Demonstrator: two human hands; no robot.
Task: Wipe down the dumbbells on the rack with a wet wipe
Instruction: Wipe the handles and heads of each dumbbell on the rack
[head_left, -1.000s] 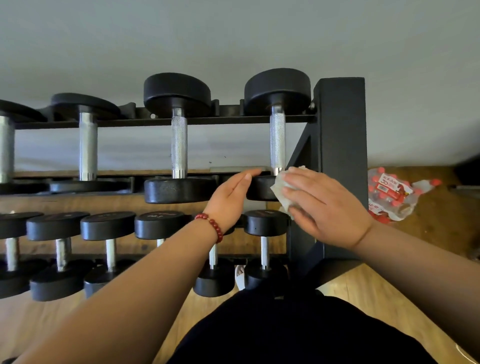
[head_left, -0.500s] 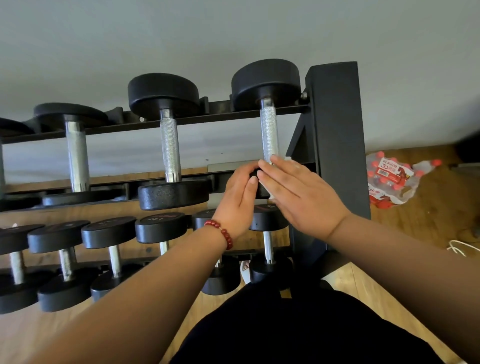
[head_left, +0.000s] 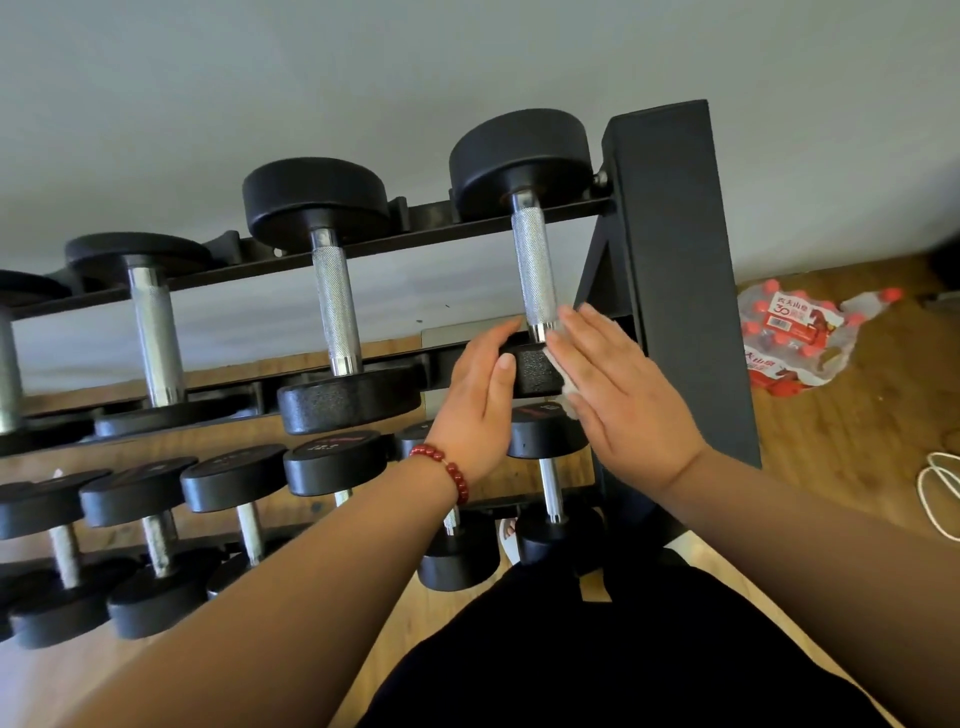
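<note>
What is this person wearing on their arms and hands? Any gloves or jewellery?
No gloves, and no sleeves in view: both forearms are bare. The left hand has a bracelet of round, glossy dark red beads at its wrist. The right hand and its wrist wear nothing, and no rings show.

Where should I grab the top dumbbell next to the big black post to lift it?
I'd grab the dumbbell by its silver handle, reaching in from the front and wrapping round its middle. The handle is thin, rough-textured and bare between the rails of the rack, while the round black ends look too wide to close fingers around.
</note>
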